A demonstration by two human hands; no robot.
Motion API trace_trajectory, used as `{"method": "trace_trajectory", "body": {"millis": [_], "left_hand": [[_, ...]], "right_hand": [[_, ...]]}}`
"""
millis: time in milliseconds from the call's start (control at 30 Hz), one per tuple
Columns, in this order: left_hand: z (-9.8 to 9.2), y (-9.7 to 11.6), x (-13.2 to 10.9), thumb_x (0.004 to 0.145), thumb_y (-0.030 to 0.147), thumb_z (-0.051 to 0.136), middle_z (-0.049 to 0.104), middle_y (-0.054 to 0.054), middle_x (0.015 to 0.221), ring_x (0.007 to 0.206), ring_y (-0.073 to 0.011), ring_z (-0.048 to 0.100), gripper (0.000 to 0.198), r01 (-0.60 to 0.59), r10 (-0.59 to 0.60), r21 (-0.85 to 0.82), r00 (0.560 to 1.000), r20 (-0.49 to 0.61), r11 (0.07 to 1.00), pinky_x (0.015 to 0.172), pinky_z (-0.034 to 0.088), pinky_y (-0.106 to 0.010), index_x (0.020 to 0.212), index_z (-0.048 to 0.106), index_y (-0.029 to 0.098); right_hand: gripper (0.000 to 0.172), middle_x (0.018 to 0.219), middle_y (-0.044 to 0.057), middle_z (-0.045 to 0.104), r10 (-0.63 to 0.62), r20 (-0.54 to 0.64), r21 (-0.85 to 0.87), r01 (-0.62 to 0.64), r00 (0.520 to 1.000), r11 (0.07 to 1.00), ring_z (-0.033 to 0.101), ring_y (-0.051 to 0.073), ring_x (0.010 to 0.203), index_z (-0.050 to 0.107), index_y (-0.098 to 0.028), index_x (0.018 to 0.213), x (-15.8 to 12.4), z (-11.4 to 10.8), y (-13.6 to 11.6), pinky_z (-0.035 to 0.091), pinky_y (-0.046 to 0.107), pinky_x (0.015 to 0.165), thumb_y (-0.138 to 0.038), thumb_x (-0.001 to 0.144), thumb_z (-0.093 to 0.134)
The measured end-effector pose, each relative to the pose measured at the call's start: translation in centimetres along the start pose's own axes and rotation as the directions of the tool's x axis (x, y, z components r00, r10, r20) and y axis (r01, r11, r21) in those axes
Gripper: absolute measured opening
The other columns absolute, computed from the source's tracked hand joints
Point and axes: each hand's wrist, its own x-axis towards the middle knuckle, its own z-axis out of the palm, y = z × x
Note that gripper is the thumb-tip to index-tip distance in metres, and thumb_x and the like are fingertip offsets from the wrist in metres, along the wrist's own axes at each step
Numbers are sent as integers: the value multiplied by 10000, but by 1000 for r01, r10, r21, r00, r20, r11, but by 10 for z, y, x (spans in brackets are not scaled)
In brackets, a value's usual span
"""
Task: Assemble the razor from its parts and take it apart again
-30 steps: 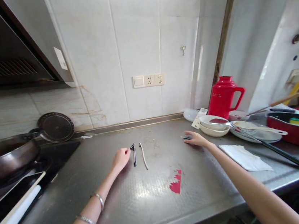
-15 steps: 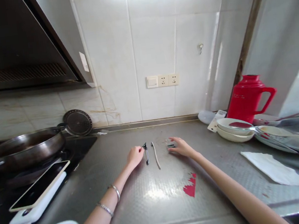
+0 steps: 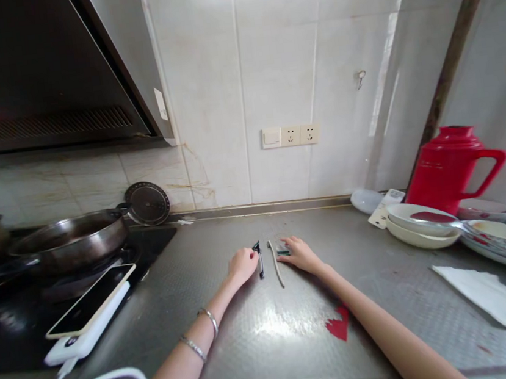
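My left hand [image 3: 242, 264] is closed at the fingertips on a small black piece [image 3: 256, 247], too small to name. Just below that piece, a thin dark rod with a shiny side [image 3: 261, 268] points toward me on the steel counter. Right of the rod lies a short pale cord [image 3: 276, 266], slightly bent, with a dark upper tip. My right hand [image 3: 302, 254] rests low over the counter, thumb and fingers curved around a small clear piece with a dark green stripe [image 3: 283, 251]. A torn red scrap [image 3: 338, 324] lies beside my right forearm.
At left, a phone [image 3: 91, 300] lies on a white power bank with a cable, beside a steel pan [image 3: 76, 248] on the black stove. A red thermos [image 3: 448, 168], stacked bowls [image 3: 418, 234] and a white paper sheet [image 3: 496, 295] occupy the right side.
The view has turned a little left. My right hand has moved left with the clear striped piece, bringing it close to the cord. My left hand stays at the black piece.
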Motion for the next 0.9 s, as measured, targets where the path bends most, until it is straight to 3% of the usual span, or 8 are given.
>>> {"method": "trace_trajectory", "body": {"millis": [133, 267, 400, 467, 667, 900], "left_hand": [[0, 2, -2, 835, 363, 403, 695, -75, 814, 763, -194, 628, 329, -2, 2, 17, 1000, 9, 1000, 597, 374, -247, 746, 666, 187], [-2, 6, -6, 801, 413, 452, 692, -86, 828, 799, -226, 634, 309, 14, -18, 84, 999, 41, 996, 638, 411, -278, 759, 664, 192], [-3, 12, -12, 779, 459, 474, 685, -112, 849, 821, -250, 637, 334, 5, -18, 157, 997, 77, 988, 667, 436, -304, 811, 662, 185], [-3, 14, -14, 775, 450, 484, 683, -116, 875, 841, -253, 636, 319, 0, -14, 173, 997, 80, 985, 683, 444, -313, 844, 656, 190], [-2, 19, -18, 802, 428, 463, 682, -106, 919, 881, -238, 633, 296, -15, 0, 175, 996, 85, 984, 728, 447, -317, 859, 643, 200], [-4, 22, -20, 811, 356, 449, 685, -94, 920, 884, -233, 637, 257, -21, 2, 193, 995, 98, 981, 727, 457, -314, 867, 645, 201]], "right_hand": [[621, 1100, 121, 572, -24, -53, -3, 24, 998, 1000, 504, 239, 1043, 511, -162, 1212, -3, -4, 0, 357, 325, 884, -509, 709, 621], [374, 962, 88, 617, 17, -143, -10, -19, 990, 1000, 545, 201, 926, 607, -168, 982, -8, -19, -12, 385, 278, 788, -481, 797, 520], [378, 742, 55, 649, 181, -42, -69, -183, 983, 981, 586, 168, 703, 622, -191, 756, -16, -26, -35, 366, 238, 601, -493, 843, 412], [407, 720, 68, 660, 200, 22, -120, -196, 980, 973, 605, 180, 690, 627, -191, 705, -20, -23, -48, 358, 238, 572, -510, 835, 409], [372, 835, 127, 687, 226, 129, -227, -193, 965, 954, 644, 240, 794, 670, -174, 794, -24, -9, -77, 429, 276, 645, -461, 818, 434], [351, 956, 159, 671, 255, 161, -285, -202, 954, 937, 633, 259, 888, 670, -145, 907, -22, -6, -84, 458, 319, 721, -354, 826, 400]]}}
